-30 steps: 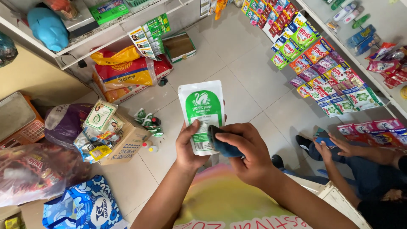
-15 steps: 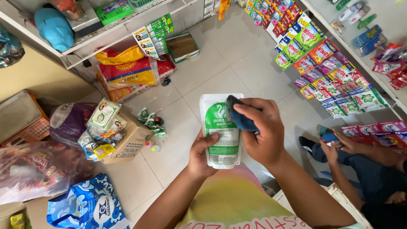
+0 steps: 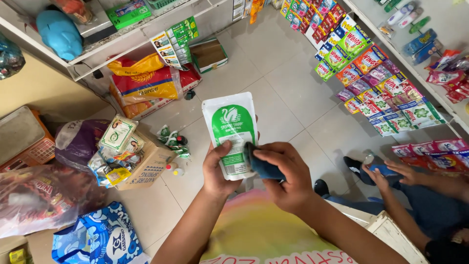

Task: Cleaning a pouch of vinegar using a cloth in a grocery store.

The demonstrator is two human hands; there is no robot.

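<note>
My left hand (image 3: 221,171) has its fingers wrapped round the lower part of a green and white pouch (image 3: 232,131), thumb across the front, so the pouch stands upright in front of my chest, above the tiled floor (image 3: 288,93). My right hand (image 3: 287,177) is clenched on a dark blue cloth (image 3: 261,166), and that cloth is pressed against the pouch's lower right edge, just beside my left thumb. Taking the pouch as my mark: to its left on the floor sits a cardboard box (image 3: 146,166) stuffed with small packets, and a little cluster of green sachets (image 3: 172,141) lies between box and pouch. Further left there is a purple bag (image 3: 75,139) and, below it, a dark red sack (image 3: 44,195); a blue and white printed bag (image 3: 105,237) lies lower left. Up and left of the pouch, yellow and red rice sacks (image 3: 146,83) rest under a white shelf (image 3: 97,54). To the pouch's right, strips of coloured sachets (image 3: 371,73) hang along a rack. Lower right, another person's hands (image 3: 388,171) hold a small blue thing; I cannot tell what it is.
</note>
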